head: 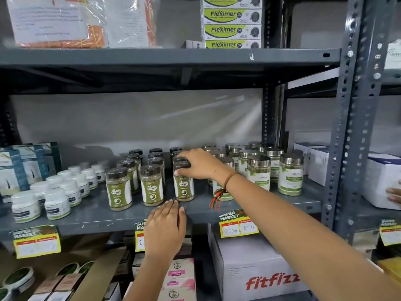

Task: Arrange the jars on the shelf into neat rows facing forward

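Observation:
On the grey shelf point(95, 216) stand three rows of dark-lidded jars of green powder with green and white labels. My right hand point(198, 164) grips the lid of the front jar of the right row point(184, 190). The front jars of the left row point(118, 189) and middle row point(151, 185) stand upright with labels facing forward. My left hand point(166, 227) rests flat on the shelf's front edge, fingers together, holding nothing. To the right stand several silver-lidded jars point(258, 172); my right wrist hides some of them.
Small white bottles point(56, 203) fill the shelf's left part, beside blue boxes point(19, 168). A grey upright post point(345, 131) bounds the shelf on the right. Yellow price tags point(238, 227) hang from the edge. A white Fitfizz box point(256, 272) sits below. Another person's fingers point(393, 194) show at far right.

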Action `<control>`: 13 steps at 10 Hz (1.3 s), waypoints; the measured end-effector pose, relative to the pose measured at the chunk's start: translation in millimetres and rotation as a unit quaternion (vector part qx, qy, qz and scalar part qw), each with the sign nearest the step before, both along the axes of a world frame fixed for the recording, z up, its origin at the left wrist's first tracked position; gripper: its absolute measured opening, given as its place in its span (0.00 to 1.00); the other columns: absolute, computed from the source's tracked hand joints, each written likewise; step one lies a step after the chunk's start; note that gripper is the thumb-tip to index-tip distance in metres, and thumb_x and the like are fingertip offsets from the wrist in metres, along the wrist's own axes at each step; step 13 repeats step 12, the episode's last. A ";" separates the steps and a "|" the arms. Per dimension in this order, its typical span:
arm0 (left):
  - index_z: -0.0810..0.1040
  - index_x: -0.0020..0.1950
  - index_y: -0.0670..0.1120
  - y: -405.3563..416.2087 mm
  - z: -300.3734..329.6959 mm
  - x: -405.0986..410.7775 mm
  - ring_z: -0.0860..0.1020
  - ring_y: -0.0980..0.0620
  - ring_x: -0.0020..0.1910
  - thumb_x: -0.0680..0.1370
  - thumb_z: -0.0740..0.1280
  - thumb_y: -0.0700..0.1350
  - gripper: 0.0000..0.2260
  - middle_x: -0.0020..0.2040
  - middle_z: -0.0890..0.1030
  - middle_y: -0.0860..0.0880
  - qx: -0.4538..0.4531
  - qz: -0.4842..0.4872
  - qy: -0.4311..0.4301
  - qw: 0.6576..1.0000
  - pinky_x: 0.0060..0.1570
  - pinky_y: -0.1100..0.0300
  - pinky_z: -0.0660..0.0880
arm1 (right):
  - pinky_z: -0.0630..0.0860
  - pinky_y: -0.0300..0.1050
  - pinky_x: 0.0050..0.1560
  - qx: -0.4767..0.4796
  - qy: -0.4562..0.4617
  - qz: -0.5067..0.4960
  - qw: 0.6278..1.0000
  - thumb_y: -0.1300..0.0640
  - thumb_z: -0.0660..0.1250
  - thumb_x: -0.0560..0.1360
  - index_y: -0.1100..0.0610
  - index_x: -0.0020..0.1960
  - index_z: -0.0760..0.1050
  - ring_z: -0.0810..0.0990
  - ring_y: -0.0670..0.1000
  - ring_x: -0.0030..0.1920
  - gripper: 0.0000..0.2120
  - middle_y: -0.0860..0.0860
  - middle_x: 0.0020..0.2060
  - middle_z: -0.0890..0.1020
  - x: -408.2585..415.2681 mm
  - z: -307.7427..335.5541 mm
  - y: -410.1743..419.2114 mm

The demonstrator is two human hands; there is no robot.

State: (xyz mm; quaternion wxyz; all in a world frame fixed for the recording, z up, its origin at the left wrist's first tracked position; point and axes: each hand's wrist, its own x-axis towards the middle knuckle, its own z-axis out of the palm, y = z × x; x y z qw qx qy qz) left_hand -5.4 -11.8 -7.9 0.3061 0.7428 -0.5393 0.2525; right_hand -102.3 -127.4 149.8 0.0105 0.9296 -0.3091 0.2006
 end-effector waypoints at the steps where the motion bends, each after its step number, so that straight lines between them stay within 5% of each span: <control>1: 0.82 0.55 0.43 -0.6 -0.4 0.4 0.81 0.48 0.55 0.79 0.56 0.52 0.19 0.54 0.84 0.45 -0.002 -0.002 -0.003 1.000 0.58 0.52 0.75 | 0.74 0.58 0.66 0.014 0.006 0.003 1.000 0.39 0.68 0.75 0.52 0.73 0.71 0.75 0.60 0.68 0.31 0.56 0.69 0.77 6.4 -2.6 -3.0; 6: 0.81 0.58 0.43 -2.3 -0.5 2.4 0.80 0.48 0.58 0.80 0.55 0.53 0.21 0.57 0.83 0.45 -0.010 -0.016 -0.004 1.000 0.61 0.51 0.74 | 0.70 0.56 0.70 0.037 0.000 0.018 0.999 0.42 0.70 0.75 0.52 0.72 0.73 0.74 0.58 0.70 0.28 0.54 0.70 0.76 1.5 -0.4 -4.5; 8: 0.76 0.64 0.47 1.3 9.0 5.3 0.75 0.51 0.64 0.81 0.49 0.55 0.23 0.64 0.79 0.48 0.063 -0.031 -0.009 0.997 0.63 0.55 0.70 | 0.77 0.56 0.62 0.028 -0.033 0.006 0.999 0.37 0.67 0.73 0.51 0.72 0.73 0.80 0.59 0.63 0.31 0.55 0.63 0.81 -4.2 -4.9 -3.5; 9: 0.76 0.50 0.51 6.4 26.9 6.8 0.80 0.49 0.49 0.79 0.48 0.57 0.19 0.52 0.82 0.52 0.097 -0.013 -0.041 0.994 0.41 0.54 0.72 | 0.78 0.55 0.61 -0.014 -0.071 0.000 0.997 0.36 0.67 0.73 0.51 0.71 0.72 0.81 0.57 0.62 0.31 0.54 0.62 0.82 -16.0 4.7 5.7; 10: 0.74 0.39 0.50 11.7 58.6 7.8 0.78 0.48 0.36 0.79 0.50 0.58 0.20 0.38 0.80 0.52 0.088 -0.005 -0.065 0.994 0.32 0.56 0.68 | 0.76 0.56 0.65 -0.068 -0.147 0.001 0.987 0.35 0.65 0.74 0.49 0.74 0.68 0.77 0.54 0.68 0.33 0.52 0.69 0.77 -38.1 27.1 22.7; 11: 0.74 0.36 0.50 15.1 104.6 3.2 0.70 0.53 0.26 0.79 0.53 0.57 0.18 0.32 0.76 0.53 0.019 -0.014 -0.088 0.996 0.26 0.60 0.64 | 0.80 0.47 0.59 -0.109 -0.359 0.081 0.923 0.38 0.66 0.75 0.46 0.71 0.72 0.80 0.46 0.63 0.27 0.47 0.64 0.81 -65.4 57.6 59.9; 12: 0.79 0.49 0.50 9.0 160.0 -9.5 0.76 0.56 0.31 0.80 0.54 0.54 0.16 0.40 0.82 0.52 -0.097 -0.063 -0.101 0.988 0.26 0.63 0.70 | 0.80 0.33 0.47 -0.185 -0.579 0.230 0.760 0.43 0.69 0.77 0.45 0.64 0.77 0.83 0.41 0.54 0.17 0.43 0.55 0.84 -109.1 90.0 110.1; 13: 0.79 0.49 0.50 9.0 160.0 -9.5 0.76 0.56 0.31 0.80 0.54 0.54 0.16 0.40 0.82 0.52 -0.097 -0.063 -0.101 0.988 0.26 0.63 0.70 | 0.80 0.33 0.47 -0.185 -0.579 0.230 0.760 0.43 0.69 0.77 0.45 0.64 0.77 0.83 0.41 0.54 0.17 0.43 0.55 0.84 -109.1 90.0 110.1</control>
